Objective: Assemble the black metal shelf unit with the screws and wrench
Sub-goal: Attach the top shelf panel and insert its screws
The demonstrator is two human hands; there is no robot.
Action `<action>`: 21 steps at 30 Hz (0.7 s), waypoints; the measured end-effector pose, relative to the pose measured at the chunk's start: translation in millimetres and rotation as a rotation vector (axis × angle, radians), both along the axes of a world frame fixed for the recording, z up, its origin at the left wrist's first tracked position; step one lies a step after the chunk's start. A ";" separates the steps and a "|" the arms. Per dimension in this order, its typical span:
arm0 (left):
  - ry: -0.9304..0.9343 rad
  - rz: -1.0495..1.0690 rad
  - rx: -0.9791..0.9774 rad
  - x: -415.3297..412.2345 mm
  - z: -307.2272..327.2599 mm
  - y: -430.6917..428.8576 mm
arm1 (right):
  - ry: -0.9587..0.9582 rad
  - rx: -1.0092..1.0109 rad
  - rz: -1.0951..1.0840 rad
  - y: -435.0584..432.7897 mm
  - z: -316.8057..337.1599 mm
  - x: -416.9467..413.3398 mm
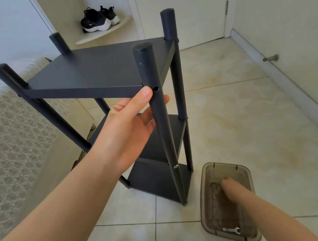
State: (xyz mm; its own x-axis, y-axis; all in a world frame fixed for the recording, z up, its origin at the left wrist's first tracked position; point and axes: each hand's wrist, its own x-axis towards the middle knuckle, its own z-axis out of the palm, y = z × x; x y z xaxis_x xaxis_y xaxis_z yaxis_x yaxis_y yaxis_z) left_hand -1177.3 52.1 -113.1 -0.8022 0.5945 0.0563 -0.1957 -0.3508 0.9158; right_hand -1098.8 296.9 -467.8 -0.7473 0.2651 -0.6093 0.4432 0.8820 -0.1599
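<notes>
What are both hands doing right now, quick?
Left hand: holding the front post of the black shelf unit, thumb one side, fingers the other.
Right hand: down in the brown box, blurred; cannot tell.

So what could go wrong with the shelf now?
1. The hole in the near post at the top shelf looks empty, so that corner may slip if the left hand lets go.
2. The right hand is blurred in the box, so it could fumble what it picks up or knock the wrench.
</notes>
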 end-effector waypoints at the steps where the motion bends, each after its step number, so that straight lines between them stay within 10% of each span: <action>1: -0.006 -0.001 0.002 0.0 0.1 1.2 | 0.003 0.008 0.021 1.6 -2.6 1.1; 21: 0.010 -0.057 0.001 -4.3 -0.8 5.7 | -0.019 0.169 0.261 10.4 -25.9 -3.8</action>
